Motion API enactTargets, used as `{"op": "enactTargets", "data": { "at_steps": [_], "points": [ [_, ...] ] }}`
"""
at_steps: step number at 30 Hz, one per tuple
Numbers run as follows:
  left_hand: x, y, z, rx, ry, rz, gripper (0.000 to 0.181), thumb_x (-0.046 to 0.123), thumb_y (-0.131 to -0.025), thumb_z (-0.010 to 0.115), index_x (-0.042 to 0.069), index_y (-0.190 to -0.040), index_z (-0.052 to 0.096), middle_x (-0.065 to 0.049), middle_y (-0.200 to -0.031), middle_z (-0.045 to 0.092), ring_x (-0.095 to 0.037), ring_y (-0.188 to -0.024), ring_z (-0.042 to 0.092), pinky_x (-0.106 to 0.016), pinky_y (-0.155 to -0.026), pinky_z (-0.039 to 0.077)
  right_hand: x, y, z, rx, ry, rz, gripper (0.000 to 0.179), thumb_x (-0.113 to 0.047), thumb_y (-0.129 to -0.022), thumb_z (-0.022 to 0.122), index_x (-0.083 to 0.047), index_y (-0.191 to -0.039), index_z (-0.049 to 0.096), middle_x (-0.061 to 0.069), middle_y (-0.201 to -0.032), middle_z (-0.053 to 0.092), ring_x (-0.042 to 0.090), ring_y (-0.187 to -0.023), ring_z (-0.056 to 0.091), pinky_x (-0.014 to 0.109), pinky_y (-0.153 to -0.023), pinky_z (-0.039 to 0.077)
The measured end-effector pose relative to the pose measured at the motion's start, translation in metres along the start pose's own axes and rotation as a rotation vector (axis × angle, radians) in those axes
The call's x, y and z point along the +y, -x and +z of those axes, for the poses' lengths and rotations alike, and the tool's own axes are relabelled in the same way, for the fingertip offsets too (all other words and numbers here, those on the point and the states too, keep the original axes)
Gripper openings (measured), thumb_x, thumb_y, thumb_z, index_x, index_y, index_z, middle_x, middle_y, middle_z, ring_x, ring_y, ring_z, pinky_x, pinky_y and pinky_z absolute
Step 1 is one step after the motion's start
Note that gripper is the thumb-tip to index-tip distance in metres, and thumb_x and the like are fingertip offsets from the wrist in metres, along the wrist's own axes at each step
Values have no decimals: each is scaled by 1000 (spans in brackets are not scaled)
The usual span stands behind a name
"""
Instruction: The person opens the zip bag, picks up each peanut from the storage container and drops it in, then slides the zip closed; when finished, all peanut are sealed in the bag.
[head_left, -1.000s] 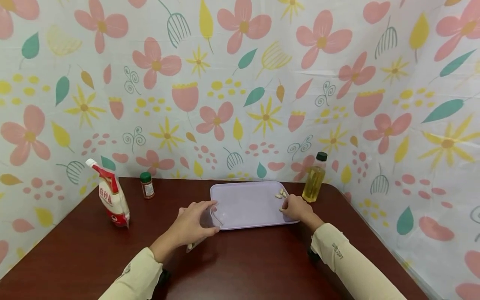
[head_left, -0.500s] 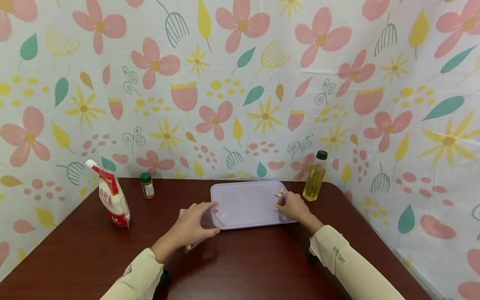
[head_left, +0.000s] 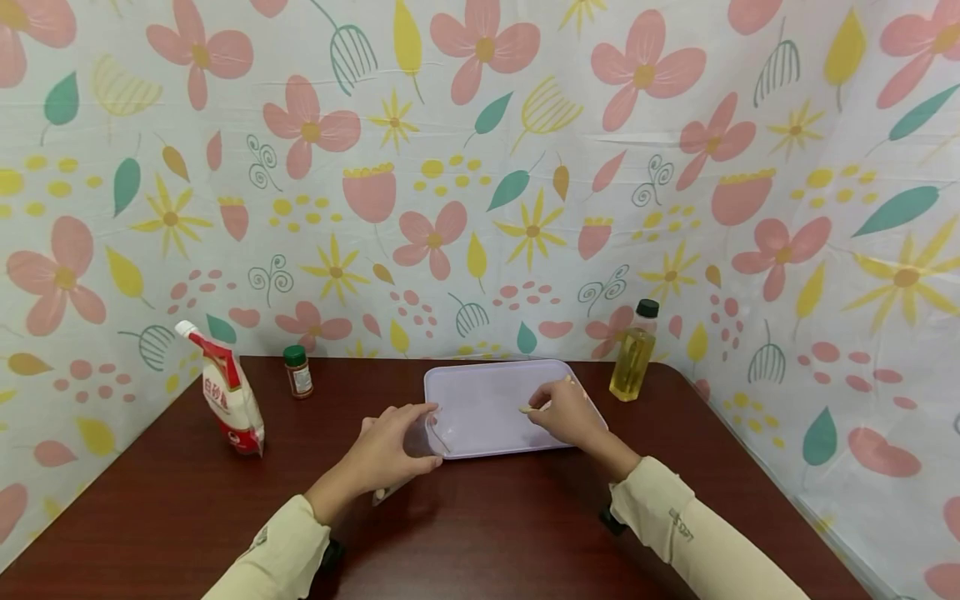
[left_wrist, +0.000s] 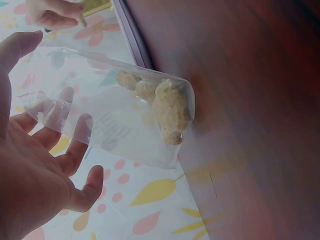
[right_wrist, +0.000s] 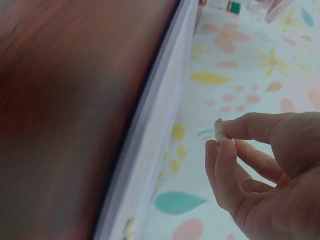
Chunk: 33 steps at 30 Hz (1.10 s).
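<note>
My left hand (head_left: 386, 450) holds a clear plastic bag (left_wrist: 110, 127) by its mouth, thumb on one side and fingers spread on the other. Several peanuts (left_wrist: 170, 107), beige and knobbly, lie at the bottom of the bag. Over the lilac tray (head_left: 480, 404), my right hand (head_left: 573, 414) pinches one peanut (right_wrist: 219, 131) between thumb and fingertips. Another peanut (right_wrist: 129, 227) shows on the tray in the right wrist view; the right hand mostly hides that corner in the head view. The bag's mouth overlaps the tray's left edge.
A yellow oil bottle (head_left: 634, 354) with a dark cap stands right of the tray. On the left are a red-and-white sugar pouch (head_left: 227, 400) and a small green-lidded jar (head_left: 298, 373). A flowered cloth (head_left: 465, 208) hangs behind the dark wooden table (head_left: 480, 533).
The right hand has moved left across the tray with a peanut, away from the peanuts at the right end. The left hand and the bag have stayed about where they were.
</note>
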<state>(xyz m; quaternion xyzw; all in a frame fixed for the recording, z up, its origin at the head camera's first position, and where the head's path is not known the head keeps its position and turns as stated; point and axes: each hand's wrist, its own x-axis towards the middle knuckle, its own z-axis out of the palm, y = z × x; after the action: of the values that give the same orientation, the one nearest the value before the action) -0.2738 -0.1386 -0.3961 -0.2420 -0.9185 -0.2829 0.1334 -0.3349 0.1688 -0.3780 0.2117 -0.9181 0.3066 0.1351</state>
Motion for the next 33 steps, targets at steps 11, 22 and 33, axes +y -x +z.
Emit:
{"op": "enactTargets", "data": {
  "at_steps": [11,22,33],
  "points": [
    [0,0,0,-3,-1,-1,70,35,-77,84,14,-138,58,0,-132,62,-26,-116,55,-51,-83,32,-33,7,6,-57,-181,-37,2,-2,-82,73,0,-83,75,8,-85,73,16,-74,71,26,-59,53],
    [0,-1,0,-9,7,-14,70,36,-77,84,15,-139,58,1,-130,63,-26,-117,54,-53,-85,32,-54,10,16,-73,-290,-73,4,1,-81,75,-3,-82,74,7,-85,73,19,-77,73,26,-62,55],
    [3,-2,2,-3,10,-11,70,35,-77,84,15,-138,58,2,-128,63,-26,-116,54,-54,-85,32,-69,13,25,-28,-356,-146,5,2,-82,75,-2,-86,75,10,-89,73,20,-76,73,24,-61,54]
  ]
}}
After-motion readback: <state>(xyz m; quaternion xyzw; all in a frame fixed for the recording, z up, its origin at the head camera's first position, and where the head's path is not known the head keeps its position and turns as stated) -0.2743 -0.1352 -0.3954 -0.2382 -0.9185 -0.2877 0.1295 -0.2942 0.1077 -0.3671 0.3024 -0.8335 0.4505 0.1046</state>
